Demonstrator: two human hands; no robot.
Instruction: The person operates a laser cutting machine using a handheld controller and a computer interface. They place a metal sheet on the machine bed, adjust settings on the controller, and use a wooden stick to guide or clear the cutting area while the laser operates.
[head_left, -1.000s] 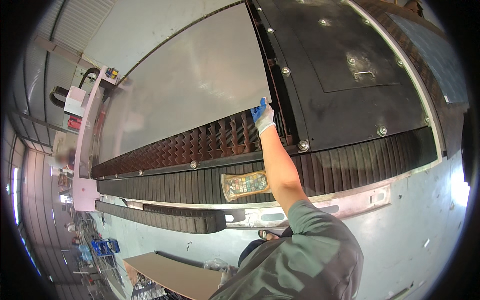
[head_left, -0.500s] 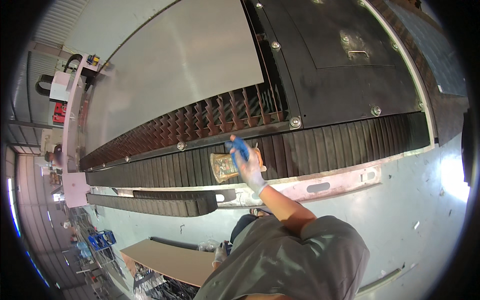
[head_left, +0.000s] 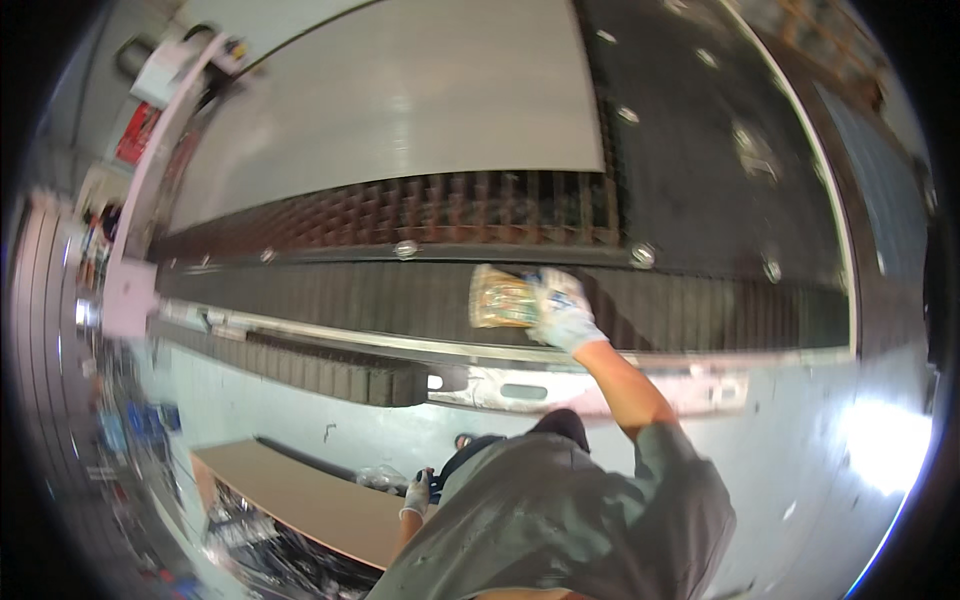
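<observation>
My right hand [head_left: 565, 308], in a white glove with blue on it, is closed on the right end of a yellowish printed packet [head_left: 503, 298]. The packet is over the ribbed dark bellows cover [head_left: 350, 295] along the near side of a large machine; whether it touches the cover is blurred. Low by my body, my left hand [head_left: 417, 495], also in a white glove, is closed around a small dark blue thing that I cannot make out.
A large grey metal sheet [head_left: 400, 110] lies on rusty toothed slats [head_left: 480, 212] beyond the cover. Black panels [head_left: 710, 170] with bolts stand to the right. Below the machine's pale rail [head_left: 610, 388], a brown board [head_left: 300, 495] lies at lower left beside crumpled clear plastic [head_left: 382, 478].
My right hand, earlier over the packet with fingers loosely raised, now grips its right end. The whole view has shifted and blurred. My left hand stays low by my body.
</observation>
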